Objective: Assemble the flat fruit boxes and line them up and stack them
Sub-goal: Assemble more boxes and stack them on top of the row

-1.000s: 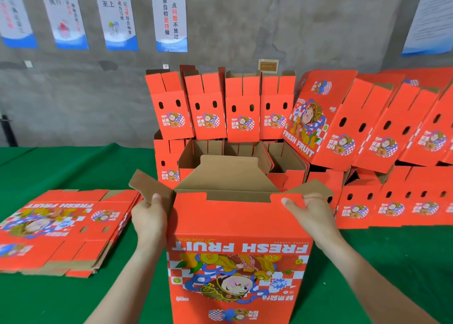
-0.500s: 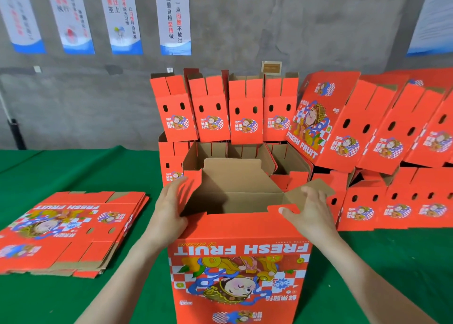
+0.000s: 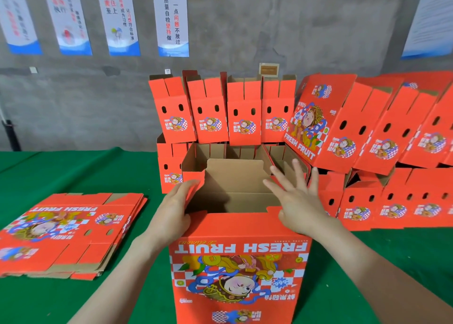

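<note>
An upright box [image 3: 240, 262] stands in the middle of the table's [image 3: 73, 171] near edge. A stack of flat boxes [image 3: 66, 233] lies to its left. Behind it, along the far edge, assembled boxes [image 3: 220, 112] stand in two tiers, with leaning boxes [image 3: 367, 127] to their right.

We see an orange fruit box [image 3: 240, 262] standing upright between both hands, its top open and the brown inside showing. The left hand [image 3: 171, 210] lies with straight fingers on the red side flap [image 3: 195, 183], which tilts inward over the opening. The right hand [image 3: 299, 201] is spread flat, fingers apart, over the box's opposite top edge; what is under its palm is hidden. Left of the left hand, well apart, a stack of flat boxes [image 3: 66, 230] lies on the green cloth [image 3: 73, 171]. Beyond both hands stand rows of assembled boxes [image 3: 245, 112]. Beyond the right hand, more boxes [image 3: 367, 122] lean tilted.
</note>
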The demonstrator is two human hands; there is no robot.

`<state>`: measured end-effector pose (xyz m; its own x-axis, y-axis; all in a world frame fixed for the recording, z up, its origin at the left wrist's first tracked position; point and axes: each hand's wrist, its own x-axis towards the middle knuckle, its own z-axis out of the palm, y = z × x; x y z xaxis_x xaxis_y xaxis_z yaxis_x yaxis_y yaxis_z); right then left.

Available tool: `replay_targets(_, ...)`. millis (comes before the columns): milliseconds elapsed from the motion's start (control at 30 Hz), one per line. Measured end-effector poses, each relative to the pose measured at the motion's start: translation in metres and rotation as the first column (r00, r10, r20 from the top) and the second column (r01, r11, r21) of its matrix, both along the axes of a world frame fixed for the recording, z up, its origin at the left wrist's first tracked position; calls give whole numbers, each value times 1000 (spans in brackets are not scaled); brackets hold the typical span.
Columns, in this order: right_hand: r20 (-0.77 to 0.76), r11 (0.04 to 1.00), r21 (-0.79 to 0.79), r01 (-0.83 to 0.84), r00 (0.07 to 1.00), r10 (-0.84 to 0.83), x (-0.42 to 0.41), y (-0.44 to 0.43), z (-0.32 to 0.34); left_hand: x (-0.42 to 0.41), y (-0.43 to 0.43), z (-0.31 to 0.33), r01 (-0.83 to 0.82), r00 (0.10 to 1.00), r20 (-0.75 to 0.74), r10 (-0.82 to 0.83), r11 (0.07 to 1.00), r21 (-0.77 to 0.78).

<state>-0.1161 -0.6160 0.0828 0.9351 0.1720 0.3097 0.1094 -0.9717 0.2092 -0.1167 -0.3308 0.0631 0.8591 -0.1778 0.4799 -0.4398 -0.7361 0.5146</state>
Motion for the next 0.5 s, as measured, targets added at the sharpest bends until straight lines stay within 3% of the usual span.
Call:
replay_targets(167,-227,987,-158,11,973,-47,12,11,20,1,2,-1,47,999,11,-48,998,39)
replay_targets(267,-257,986,-163,27,964,-69,14,13,19,7,4,-1,80,993,-97,-73,994,80)
replay_targets(333,-254,989,-150,19,966,-57,12,14,18,14,3,2,43,986,-162,-38,999,25)
replay_targets(367,-251,990,-139,14,967,-49,11,13,18,20,2,2,-20,989,-142,28,998,59)
replay_targets(433,-231,995,-101,-18,973,-6,11,11,16,30,-2,5,-136,980,-102,169,953,271)
replay_targets(500,-190,995,16,-94,977,95,8,5,9,38,-6,7,-71,969,-204,138,951,302)
